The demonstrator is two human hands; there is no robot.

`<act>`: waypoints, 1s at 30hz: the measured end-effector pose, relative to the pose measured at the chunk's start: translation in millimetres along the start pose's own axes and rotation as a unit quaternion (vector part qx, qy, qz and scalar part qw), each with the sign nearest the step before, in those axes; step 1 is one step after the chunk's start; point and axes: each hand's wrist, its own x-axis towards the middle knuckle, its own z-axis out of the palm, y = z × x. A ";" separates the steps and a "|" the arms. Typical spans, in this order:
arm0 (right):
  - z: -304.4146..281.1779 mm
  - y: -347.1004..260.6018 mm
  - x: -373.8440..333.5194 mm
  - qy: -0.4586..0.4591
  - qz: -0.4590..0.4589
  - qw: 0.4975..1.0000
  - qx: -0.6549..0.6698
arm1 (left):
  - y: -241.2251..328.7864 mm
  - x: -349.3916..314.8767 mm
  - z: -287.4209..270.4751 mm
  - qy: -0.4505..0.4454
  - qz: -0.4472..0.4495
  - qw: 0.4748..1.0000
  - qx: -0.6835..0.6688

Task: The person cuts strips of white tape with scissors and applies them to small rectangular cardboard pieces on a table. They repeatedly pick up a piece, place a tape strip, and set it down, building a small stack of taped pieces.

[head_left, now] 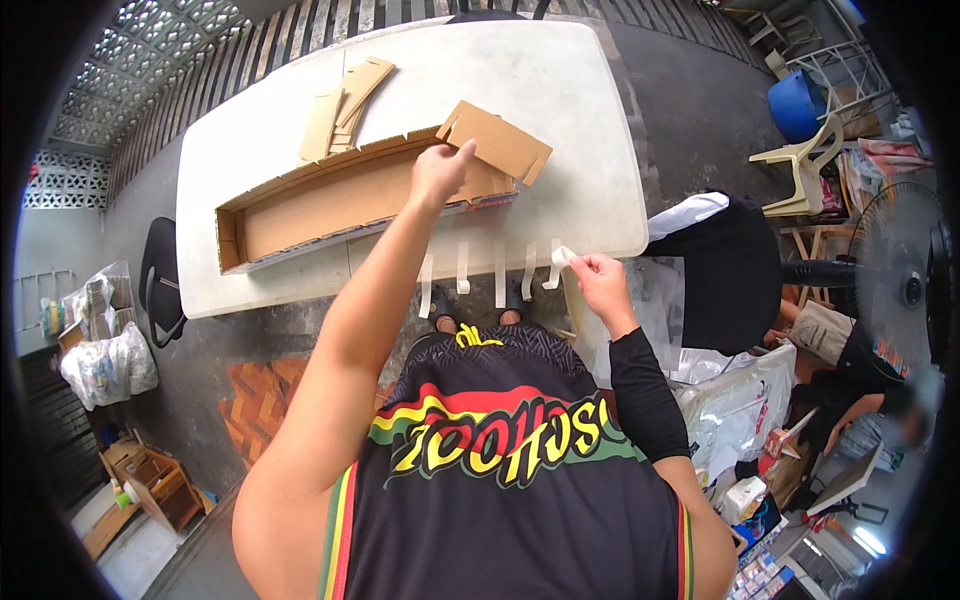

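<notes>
A long, shallow cardboard box [330,205] lies open on the white table [560,90], slanting from near left to far right. At its right end, a flat cardboard piece [500,143] with notched edges sits tilted over the box. My left hand [440,175] is closed there, its thumb against the piece's left edge; its other fingers are partly hidden. My right hand [602,287], at the table's near edge, pinches the end of a whitish tape strip [561,258]. Several more tape strips [500,275] hang from that edge, left of my right hand.
Flat cardboard pieces [342,108] lie stacked beyond the box. A black chair [163,280] stands left of the table. To the right are a dark cloth-draped seat [725,275], a standing fan [905,285], a beige plastic chair [805,170], a blue drum [797,105] and another person [865,400].
</notes>
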 end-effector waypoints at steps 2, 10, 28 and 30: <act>2.6 -16.3 -0.1 0.029 -0.014 0.998 -0.052 | 0.0 -38.6 -10.3 0.004 0.198 0.975 0.098; 25.2 -67.7 10.3 -0.077 -0.080 0.993 -0.037 | -9.2 -116.5 -1.3 -0.175 0.212 0.959 0.063; -88.9 75.0 -25.2 0.047 0.100 0.991 -0.074 | 14.5 -29.2 102.9 -0.172 -0.068 0.895 -0.407; -101.7 92.9 -27.2 0.040 0.009 0.990 -0.136 | 13.6 -60.3 167.1 -0.220 -0.136 0.890 -0.375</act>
